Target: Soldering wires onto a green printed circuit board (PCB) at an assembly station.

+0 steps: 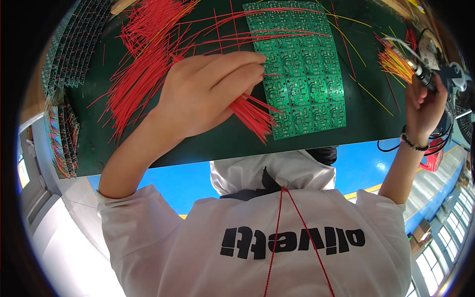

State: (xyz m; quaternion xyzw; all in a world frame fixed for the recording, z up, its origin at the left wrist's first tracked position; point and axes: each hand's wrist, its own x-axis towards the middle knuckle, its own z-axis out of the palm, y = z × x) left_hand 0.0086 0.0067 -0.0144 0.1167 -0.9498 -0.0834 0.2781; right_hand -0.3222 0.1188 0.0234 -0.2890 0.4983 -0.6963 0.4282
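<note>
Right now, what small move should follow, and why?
Probably bring the right hand toward the green circuit board: that hand is far right at a black-handled tool, while the left hand, holding red wires, has fingertips at the board's left edge.

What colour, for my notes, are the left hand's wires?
The held wires are red (head view).

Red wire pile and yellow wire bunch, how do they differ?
The red wire pile spreads wide; the yellow wire bunch is far smaller. The pile is mostly red, the bunch mostly yellow. The pile lies nearer the left hand, the bunch nearer the right hand. Both are thin strands.
</note>
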